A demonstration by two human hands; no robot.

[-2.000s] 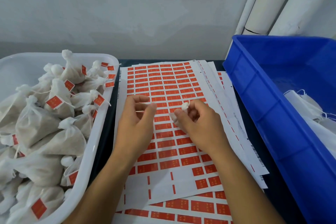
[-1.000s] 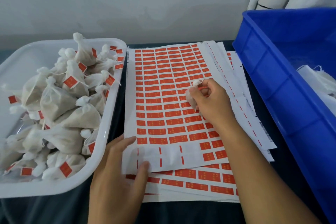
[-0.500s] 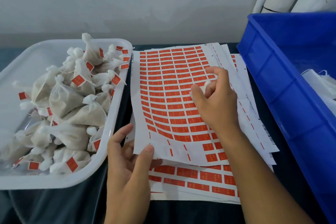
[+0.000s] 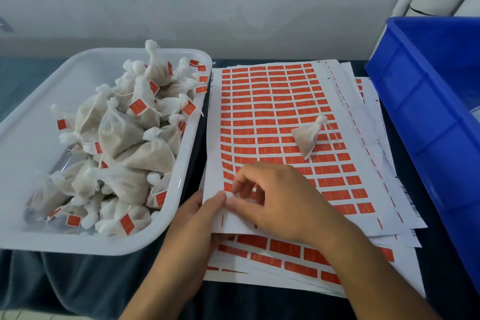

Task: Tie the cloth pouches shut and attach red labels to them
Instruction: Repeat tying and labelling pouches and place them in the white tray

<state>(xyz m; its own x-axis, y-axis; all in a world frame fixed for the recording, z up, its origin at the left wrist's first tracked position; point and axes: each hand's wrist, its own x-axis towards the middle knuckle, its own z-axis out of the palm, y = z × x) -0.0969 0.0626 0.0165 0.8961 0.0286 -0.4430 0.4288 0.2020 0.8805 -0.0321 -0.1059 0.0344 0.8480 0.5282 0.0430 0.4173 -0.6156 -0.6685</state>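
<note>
A sheet of red labels (image 4: 272,101) lies on top of a stack of such sheets in the middle. One tied white cloth pouch (image 4: 307,135) lies loose on the sheet, right of centre, with no hand on it. My left hand (image 4: 197,218) pinches the sheet's near left corner, thumb on top, and lifts it slightly. My right hand (image 4: 275,197) rests on the sheet just beside it, its fingertips curled down at the lowest left labels; whether they hold a label is hidden.
A white tray (image 4: 52,91) on the left holds several tied pouches with red labels. A blue crate (image 4: 420,117) stands at the right. Dark cloth covers the table. White pipes run up the wall at the back right.
My right hand has let go of the pouch, which now lies on the sheet, and has moved down to the near left corner beside my left hand.
</note>
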